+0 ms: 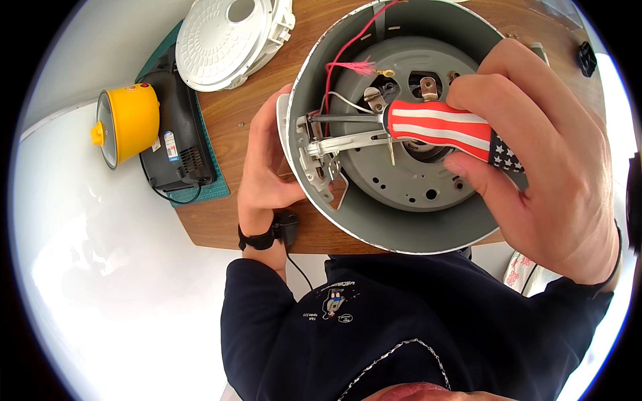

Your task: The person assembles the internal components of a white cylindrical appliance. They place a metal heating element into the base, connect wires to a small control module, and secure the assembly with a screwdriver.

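Note:
My right hand [545, 147] grips a screwdriver [438, 125] by its red-and-white striped handle with stars. Its shaft lies level and points left, with the tip at the switch assembly [319, 164] on the inner wall of a round grey metal housing [394, 237], which looks like a rice cooker body. A metal lever [354, 142] runs from that assembly below the shaft. My left hand [262, 180] holds the housing's left side by its white outer panel [283, 120], thumb near the rim; its fingertips are hidden behind. A red wire [328, 83] with a ring terminal hangs inside.
A white round plastic base [224, 41] rests at the far left of the wooden table [214, 217]. Left of it, a yellow pot [136, 123] and a black device [175, 157] sit by a green mat [215, 184]. A small black part [586, 59] lies far right.

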Tool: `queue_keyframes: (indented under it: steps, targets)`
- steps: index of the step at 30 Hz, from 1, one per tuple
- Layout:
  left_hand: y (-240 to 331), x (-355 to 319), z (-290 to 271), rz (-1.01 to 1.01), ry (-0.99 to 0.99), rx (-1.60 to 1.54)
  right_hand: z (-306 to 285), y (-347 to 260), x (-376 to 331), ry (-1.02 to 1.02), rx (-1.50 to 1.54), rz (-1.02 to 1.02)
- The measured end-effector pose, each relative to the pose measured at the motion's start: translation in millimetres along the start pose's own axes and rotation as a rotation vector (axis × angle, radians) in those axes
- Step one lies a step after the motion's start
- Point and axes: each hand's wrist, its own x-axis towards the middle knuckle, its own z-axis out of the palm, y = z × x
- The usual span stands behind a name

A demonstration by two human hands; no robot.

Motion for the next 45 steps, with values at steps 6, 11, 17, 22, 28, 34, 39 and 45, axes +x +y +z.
queue_keyframes:
  steps: [6,11,17,22,28,34,39,45]
  targets:
    - [0,-2,2,0.007,0.039,-0.028,1,1,1,-0.007,0.03,0.001]
    - [2,0,1,0.036,0.001,0.013,2,2,-1,-0.006,0.027,0.016]
    - [-2,1,2,0.041,0.004,-0.032,-1,-1,0,-0.039,0.013,0.055]
    - [-1,-1,2,0.043,0.003,-0.025,-7,-3,4,-0.083,0.0,0.084]
    - [1,-2,8,0.011,-0.006,-0.088,-11,-3,7,-0.1,-0.033,0.067]
    - [8,-3,14,-0.061,0.009,-0.116,-6,2,5,-0.024,-0.146,-0.083]
    - [6,-3,13,-0.055,-0.013,-0.084,-1,5,-1,0.004,-0.214,-0.134]
    - [7,2,27,0.045,-0.018,-0.108,4,8,-7,0.004,-0.201,-0.158]
